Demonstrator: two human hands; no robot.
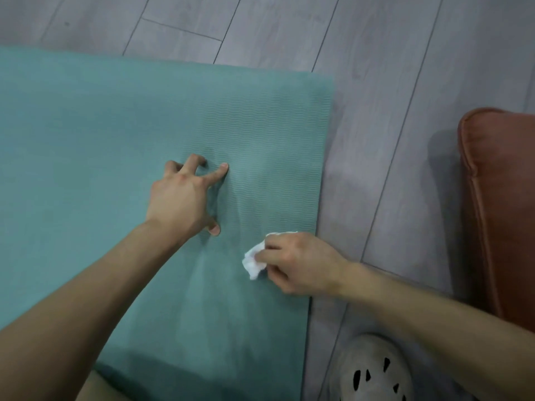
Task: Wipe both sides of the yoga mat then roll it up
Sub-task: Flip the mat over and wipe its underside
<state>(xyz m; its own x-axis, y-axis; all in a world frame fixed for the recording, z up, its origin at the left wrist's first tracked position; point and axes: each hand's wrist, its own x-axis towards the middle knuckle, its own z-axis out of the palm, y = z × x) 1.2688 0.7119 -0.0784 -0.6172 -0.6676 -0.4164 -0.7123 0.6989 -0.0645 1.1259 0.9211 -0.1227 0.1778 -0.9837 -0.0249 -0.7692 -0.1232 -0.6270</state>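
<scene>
The yoga mat [86, 125] runs off left, the wipe [251, 264] half hidden.

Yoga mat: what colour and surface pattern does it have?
The yoga mat is teal green with fine wavy ribbing, clearest near its right end in the head view.

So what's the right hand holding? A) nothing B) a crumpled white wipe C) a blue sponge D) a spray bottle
B: the right hand pinches a crumpled white wipe over the teal yoga mat.
</scene>
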